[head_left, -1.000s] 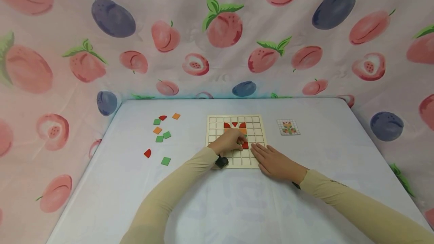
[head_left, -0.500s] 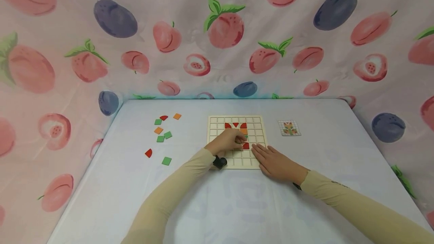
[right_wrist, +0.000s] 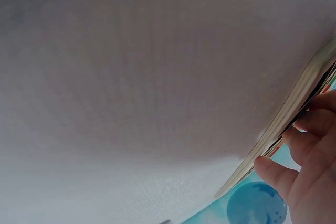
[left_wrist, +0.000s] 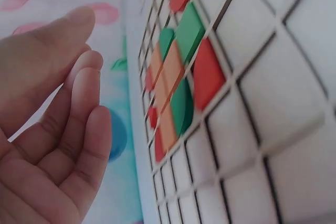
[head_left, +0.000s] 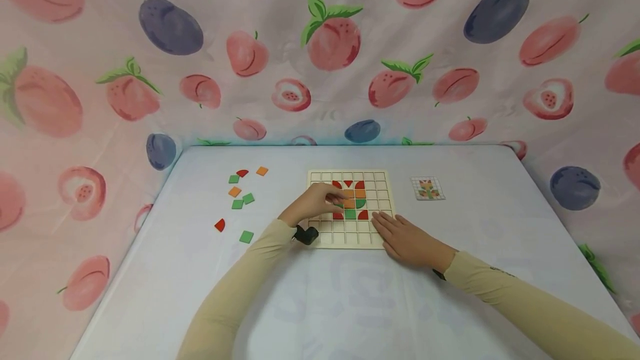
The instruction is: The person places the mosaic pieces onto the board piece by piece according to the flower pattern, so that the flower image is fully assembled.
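Observation:
A pale wooden grid board lies on the table with red, orange and green tiles set in its middle squares. My left hand hovers over the board's left half, fingers loosely bent beside the tiles. In the left wrist view that left hand is relaxed and holds nothing, with the coloured tiles just past its fingertips. My right hand lies flat on the board's near right corner. The right wrist view shows its fingers against the board's edge.
Several loose green, orange and red tiles lie scattered at the left, with a green tile and a red tile nearer. A small pattern card sits right of the board. Fruit-print cloth walls surround the table.
My left hand has drawn back to the left off the middle squares, uncovering orange and green tiles there. The right hand has stayed put.

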Available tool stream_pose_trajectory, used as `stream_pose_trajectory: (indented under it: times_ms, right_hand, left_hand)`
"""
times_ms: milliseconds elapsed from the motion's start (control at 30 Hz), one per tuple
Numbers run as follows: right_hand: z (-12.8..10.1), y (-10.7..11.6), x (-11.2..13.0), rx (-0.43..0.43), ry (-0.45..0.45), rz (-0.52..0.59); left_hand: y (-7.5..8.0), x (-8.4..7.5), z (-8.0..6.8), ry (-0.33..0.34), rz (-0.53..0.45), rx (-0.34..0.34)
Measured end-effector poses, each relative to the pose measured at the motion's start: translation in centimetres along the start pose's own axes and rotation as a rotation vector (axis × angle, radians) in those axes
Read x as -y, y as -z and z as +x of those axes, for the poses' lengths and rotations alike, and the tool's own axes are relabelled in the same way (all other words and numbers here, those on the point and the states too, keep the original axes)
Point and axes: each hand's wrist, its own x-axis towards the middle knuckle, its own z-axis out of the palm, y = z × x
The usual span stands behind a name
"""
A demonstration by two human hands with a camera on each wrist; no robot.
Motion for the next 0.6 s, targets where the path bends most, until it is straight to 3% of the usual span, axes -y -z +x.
stream_pose_trajectory:
  times_ms: [167, 433, 600]
  right_hand:
    - [0.0, 0.1, 0.1, -0.008, 0.001, -0.012]
    - [0.1, 0.1, 0.1, -0.001, -0.004, -0.018]
    - [0.0, 0.1, 0.1, -0.008, -0.005, -0.01]
  left_hand:
    - [2.1, 1.1, -1.8, -0.035, 0.05, -0.074]
    - [5.5, 3.9, -5.5, 0.068, 0.07, -0.181]
    - [7.2, 5.7, -8.3, 0.098, 0.057, -0.219]
